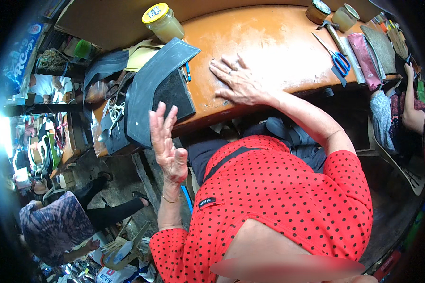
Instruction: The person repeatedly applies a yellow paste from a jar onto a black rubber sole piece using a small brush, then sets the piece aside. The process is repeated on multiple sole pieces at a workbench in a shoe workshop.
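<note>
My right hand (241,84) lies palm down on the orange-brown tabletop (274,45), its fingers spread, with nothing in its grasp. My left hand (165,153) is raised off the near left edge of the table, its fingers stretched out and holding nothing. Closest to it is a wide curved dark grey sheet (144,89), marked with faint lines, that reaches over the table edge. A flat black rectangular pad (175,96) lies partly under that sheet. A small blue pen-like stick (188,72) rests at the pad's far corner.
At the back left stands a jar with a yellow lid (164,26). Blue-handled scissors (341,63), a hammer (335,37) and a pink pouch (366,63) lie at the right. Old dark scissors (115,92) sit at the left. People (56,226) are nearby on both sides.
</note>
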Tool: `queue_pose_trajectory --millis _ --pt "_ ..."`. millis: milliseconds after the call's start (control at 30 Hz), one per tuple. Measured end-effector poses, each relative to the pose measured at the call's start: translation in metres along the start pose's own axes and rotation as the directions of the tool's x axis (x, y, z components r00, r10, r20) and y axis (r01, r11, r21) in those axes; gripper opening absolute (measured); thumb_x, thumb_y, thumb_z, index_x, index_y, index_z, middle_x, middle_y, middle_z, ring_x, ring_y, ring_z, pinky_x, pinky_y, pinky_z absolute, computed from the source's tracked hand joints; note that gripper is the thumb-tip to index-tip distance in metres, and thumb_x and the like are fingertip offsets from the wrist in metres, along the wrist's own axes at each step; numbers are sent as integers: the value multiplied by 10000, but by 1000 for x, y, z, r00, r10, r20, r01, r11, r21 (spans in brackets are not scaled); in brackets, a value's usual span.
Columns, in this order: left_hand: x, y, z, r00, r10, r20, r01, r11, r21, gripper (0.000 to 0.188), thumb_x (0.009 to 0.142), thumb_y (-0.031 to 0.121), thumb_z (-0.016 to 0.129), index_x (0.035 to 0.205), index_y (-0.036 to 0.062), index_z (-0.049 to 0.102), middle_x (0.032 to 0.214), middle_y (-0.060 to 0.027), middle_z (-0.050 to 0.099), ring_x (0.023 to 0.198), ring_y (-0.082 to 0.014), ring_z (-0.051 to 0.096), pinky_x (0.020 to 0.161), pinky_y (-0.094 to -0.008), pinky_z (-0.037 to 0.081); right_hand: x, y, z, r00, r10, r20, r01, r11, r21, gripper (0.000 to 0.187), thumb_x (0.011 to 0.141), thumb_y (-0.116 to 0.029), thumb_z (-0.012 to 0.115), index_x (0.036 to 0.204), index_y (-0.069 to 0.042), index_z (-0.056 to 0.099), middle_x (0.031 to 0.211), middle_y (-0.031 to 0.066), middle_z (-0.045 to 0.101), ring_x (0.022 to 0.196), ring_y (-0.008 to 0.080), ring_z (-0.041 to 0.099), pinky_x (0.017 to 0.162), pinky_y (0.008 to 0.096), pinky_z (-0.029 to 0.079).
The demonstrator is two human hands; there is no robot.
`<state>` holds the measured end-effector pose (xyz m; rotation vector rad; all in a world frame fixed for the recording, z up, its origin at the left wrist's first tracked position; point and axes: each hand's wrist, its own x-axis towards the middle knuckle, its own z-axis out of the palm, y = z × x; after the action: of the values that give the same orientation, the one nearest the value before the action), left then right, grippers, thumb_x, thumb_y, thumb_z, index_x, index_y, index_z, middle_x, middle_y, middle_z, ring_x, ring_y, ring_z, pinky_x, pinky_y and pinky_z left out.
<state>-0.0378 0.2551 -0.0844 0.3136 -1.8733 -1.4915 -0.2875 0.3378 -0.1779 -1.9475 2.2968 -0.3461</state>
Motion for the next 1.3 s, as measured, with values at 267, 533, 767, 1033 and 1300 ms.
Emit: queue_pose_trajectory --millis 267,533,767,1033,1300 --pt "4 6 0 988 144 -49 -143 989 24 1046 778 723 507 1489 70 104 1490 -234 226 1289 -357 404 1062 -452 305 61 5 -3 942 299 -149 -317 942 -113 736 936 -561 331 1452 -44 236 1519 163 213 1409 365 157 1114 576 105" --pt "14 -3 -2 987 43 -157 -48 998 -28 1080 758 820 359 1492 71 100 1536 -181 128 1366 -347 269 1101 -442 193 -64 -27 -27 831 -407 378 88 768 634 626 909 -498 475 1398 -115 393 1490 164 281 1381 354 245 1133 485 170" --pt "16 -3 11 981 130 -147 -142 987 -78 1031 792 797 327 1495 80 92 1544 -180 99 1382 -363 229 1107 -475 160 -80 90 -68 737 663 -128 -665 681 -306 524 948 -432 434 1390 -152 405 1485 181 284 1350 384 290 1103 456 251" --pt "42 -9 39 980 152 -127 -159 986 -46 1130 709 876 286 1498 95 75 1549 -177 60 1408 -360 152 1117 -496 106 -96 -11 -14 964 264 -39 -264 964 17 738 876 -575 454 1458 -153 286 1503 154 260 1397 381 177 1119 559 72" --pt "22 -28 45 866 -53 498 -303 736 605 967 721 204 775 1476 72 186 1522 -239 83 1412 -391 110 1140 -452 174 -64 180 -39 668 700 -253 -743 650 -162 776 902 -636 323 1472 -117 229 1535 120 189 1413 319 173 1131 530 112"
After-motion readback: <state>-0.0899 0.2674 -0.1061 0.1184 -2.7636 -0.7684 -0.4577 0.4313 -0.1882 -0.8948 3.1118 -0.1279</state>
